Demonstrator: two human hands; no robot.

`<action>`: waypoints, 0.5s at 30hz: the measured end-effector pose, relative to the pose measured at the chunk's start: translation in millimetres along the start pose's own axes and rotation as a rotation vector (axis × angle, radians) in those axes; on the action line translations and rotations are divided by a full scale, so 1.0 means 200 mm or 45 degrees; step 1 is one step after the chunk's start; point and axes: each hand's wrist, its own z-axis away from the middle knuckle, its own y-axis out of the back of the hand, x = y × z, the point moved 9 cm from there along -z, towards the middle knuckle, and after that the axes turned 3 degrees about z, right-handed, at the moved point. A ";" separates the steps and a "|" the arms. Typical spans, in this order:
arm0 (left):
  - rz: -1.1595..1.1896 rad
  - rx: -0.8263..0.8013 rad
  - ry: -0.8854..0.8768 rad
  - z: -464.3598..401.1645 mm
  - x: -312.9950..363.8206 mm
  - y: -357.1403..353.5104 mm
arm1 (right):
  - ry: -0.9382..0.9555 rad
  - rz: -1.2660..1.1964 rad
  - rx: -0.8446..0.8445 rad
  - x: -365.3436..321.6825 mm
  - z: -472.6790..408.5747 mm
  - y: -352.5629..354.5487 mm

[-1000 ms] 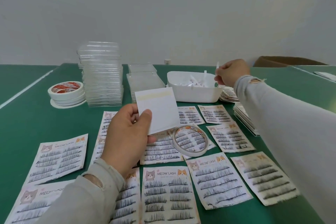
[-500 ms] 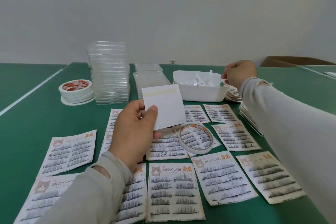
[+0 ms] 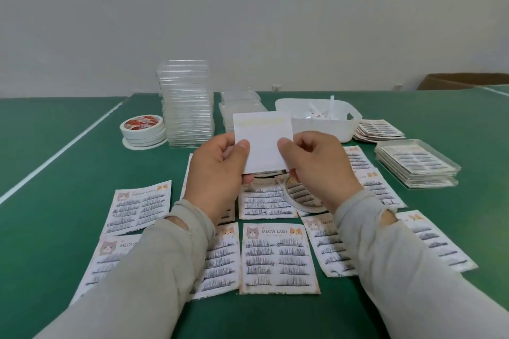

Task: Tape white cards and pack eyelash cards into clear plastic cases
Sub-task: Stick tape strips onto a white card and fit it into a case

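A white card [image 3: 263, 138] with a yellowish tape strip along its top edge is held upright above the table. My left hand [image 3: 217, 173] pinches its left edge and my right hand [image 3: 316, 170] pinches its right edge. Under my hands lie several eyelash cards [image 3: 278, 257] printed with cat faces, spread over the green table [image 3: 55, 228]. A loose tape ring [image 3: 303, 201] lies on the cards, partly hidden by my right hand. A tall stack of clear plastic cases [image 3: 187, 103] stands at the back.
Rolls of tape [image 3: 143, 129] sit at the back left. A white tub [image 3: 327, 118] of paper strips stands behind the card. Packed cases [image 3: 416, 168] and a pile of lash cards [image 3: 378, 131] lie at the right. A cardboard box [image 3: 465, 81] is at the far right.
My right hand came back from the white tub to the card and now pinches its right edge. The left hand kept holding the card and raised it slightly.
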 end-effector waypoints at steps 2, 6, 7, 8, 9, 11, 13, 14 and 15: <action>-0.118 -0.021 -0.109 0.00 0.03 0.00 | 0.061 0.050 0.035 0.00 0.00 0.02; -0.214 -0.069 -0.182 0.02 0.06 -0.03 | 0.068 0.043 0.023 0.05 0.00 0.04; -0.198 -0.076 -0.168 0.02 0.06 -0.03 | 0.041 0.000 0.011 0.07 0.00 0.03; -0.174 -0.084 -0.149 0.02 0.05 -0.03 | 0.011 -0.050 0.002 0.10 0.00 0.02; -0.144 -0.092 -0.127 0.02 0.05 -0.04 | -0.018 -0.112 -0.003 0.12 -0.01 0.02; -0.058 -0.107 -0.071 0.01 0.04 -0.04 | -0.080 -0.255 -0.023 0.14 -0.01 0.01; 0.036 -0.118 0.009 0.01 0.01 -0.05 | -0.174 -0.328 -0.094 0.16 0.00 -0.01; 0.074 -0.133 0.041 0.01 0.01 -0.06 | -0.240 -0.355 -0.152 0.17 0.01 -0.02; 0.107 -0.160 0.058 0.02 0.00 -0.08 | -0.301 -0.418 -0.215 0.18 0.02 -0.05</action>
